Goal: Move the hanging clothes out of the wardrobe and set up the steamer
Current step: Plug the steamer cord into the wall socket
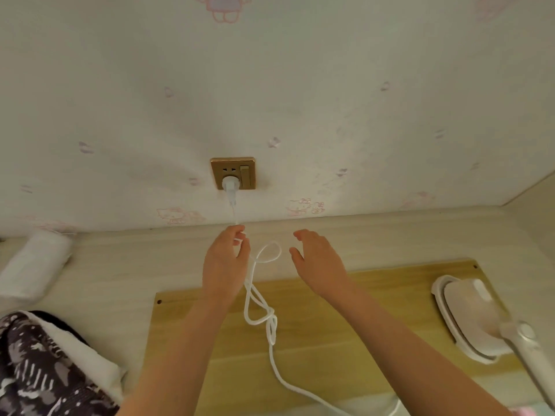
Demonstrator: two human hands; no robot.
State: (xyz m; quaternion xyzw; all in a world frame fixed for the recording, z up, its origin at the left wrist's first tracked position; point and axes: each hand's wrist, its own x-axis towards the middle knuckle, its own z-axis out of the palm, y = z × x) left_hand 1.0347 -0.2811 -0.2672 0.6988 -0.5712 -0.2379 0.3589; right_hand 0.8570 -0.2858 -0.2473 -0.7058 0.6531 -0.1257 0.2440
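Note:
A white plug (230, 187) sits in the gold wall socket (233, 173). Its white cord (260, 313) drops from the plug, passes through my left hand (225, 262), then loops and knots over the wooden board (360, 340). My left hand pinches the cord just below the socket. To the right of the cord loop hovers my right hand (318, 262), fingers relaxed and holding nothing. The white steamer (477, 316) lies on the board at the right, its handle pointing toward the lower right corner.
A rolled white cloth (33, 265) lies at the left by the wall. A dark patterned garment (39, 367) with a white item under it fills the lower left. The wallpapered wall (270, 100) rises straight behind the surface.

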